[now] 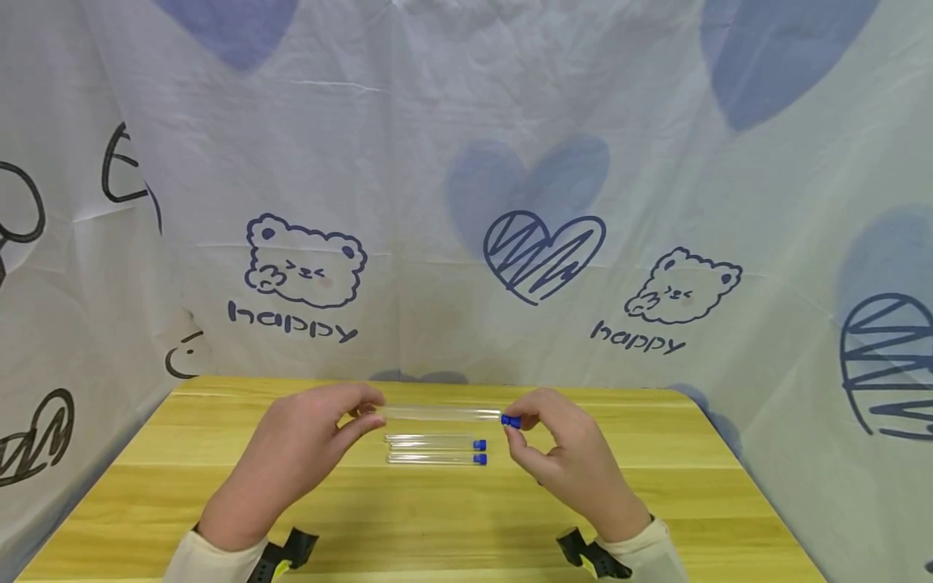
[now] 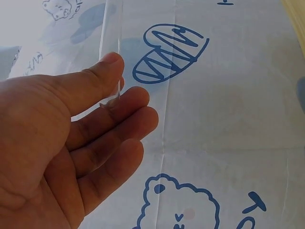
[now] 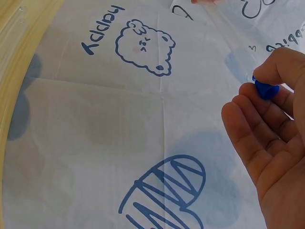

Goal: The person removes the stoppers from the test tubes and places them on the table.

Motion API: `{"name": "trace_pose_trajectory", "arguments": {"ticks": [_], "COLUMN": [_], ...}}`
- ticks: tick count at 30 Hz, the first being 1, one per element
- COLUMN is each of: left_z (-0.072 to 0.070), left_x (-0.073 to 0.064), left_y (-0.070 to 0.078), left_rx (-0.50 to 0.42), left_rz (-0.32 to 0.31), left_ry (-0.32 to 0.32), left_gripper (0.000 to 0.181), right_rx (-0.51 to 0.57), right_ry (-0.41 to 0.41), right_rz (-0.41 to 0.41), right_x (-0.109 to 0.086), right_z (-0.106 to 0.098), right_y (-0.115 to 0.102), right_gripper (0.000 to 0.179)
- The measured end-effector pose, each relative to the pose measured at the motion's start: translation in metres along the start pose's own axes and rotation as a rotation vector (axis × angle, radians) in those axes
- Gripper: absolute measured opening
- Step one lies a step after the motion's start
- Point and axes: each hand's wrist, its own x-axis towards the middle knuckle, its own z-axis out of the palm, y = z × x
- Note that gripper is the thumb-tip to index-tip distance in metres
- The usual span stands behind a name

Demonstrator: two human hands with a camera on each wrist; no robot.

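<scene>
Closest to the person's body are two cream sleeves (image 1: 215,560), with black straps (image 1: 611,560) showing yellow bits at the wrists. Beyond them spreads a yellow wood-grain table (image 1: 423,518), its right side partly covered by the right hand (image 1: 564,441) and forearm. Between the two hands, two clear, slender tubes (image 1: 437,459) with blue caps (image 1: 479,459) lie side by side, caps to the right. Just past these, a longer-looking clear tube (image 1: 445,414) is held level above the table. The left hand (image 1: 306,437) pinches its left end between thumb and forefinger, other fingers loosely bent; the right thumb and forefinger pinch a blue plastic cap (image 1: 511,421) at the other end. I cannot tell how snugly it sits. Behind hangs a creased white cloth (image 1: 437,332) printed with blue hearts, bears and "happy".
</scene>
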Motion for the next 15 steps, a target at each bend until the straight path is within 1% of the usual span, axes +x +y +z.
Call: {"name": "trace_pose_trajectory", "arguments": {"ticks": [5,11,15], "left_z": [-0.0006,-0.0015,-0.0029], "left_x": [-0.0003,0.0,-0.0004], "left_y": [-0.0001,-0.0016,-0.0027], "left_rx": [0.008,-0.001,0.003], "left_rz": [-0.002,-0.001,-0.012], "left_ry": [0.0,0.007,0.005], "left_gripper": [0.014,0.013,0.013], "right_rx": [-0.002,-0.01,-0.027], "right_ry": [0.002,-0.005,-0.004], "right_rz": [0.002,0.045,0.06], "right_x": [-0.0003,0.0008,0.0012], "right_z": [0.0001,-0.0008,-0.0014], "right_y": [0.0002,0.0004,-0.0003], "right_gripper": [0.019,0.022,0.025]}}
